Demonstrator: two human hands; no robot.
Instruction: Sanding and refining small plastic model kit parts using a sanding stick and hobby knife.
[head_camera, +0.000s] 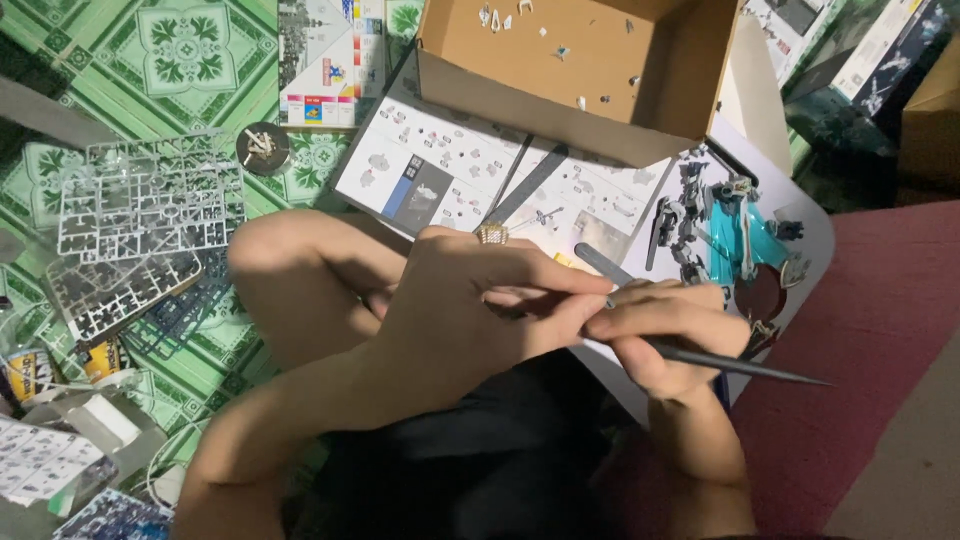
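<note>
Carefully: the right hand (670, 335) pinches dark tweezers (700, 355); left hand (470, 310) fingers press together, perhaps steadying a tiny hidden part.

Floor covered by green patterned mat (190, 50) with ornamental square motifs. Dark red carpet (880, 330) to the right, its far corner paler. Light dim overall, brightest near the open cardboard box (560, 110) at top. Clutter spread across the mat, left side. No walls or windows visible.
</note>
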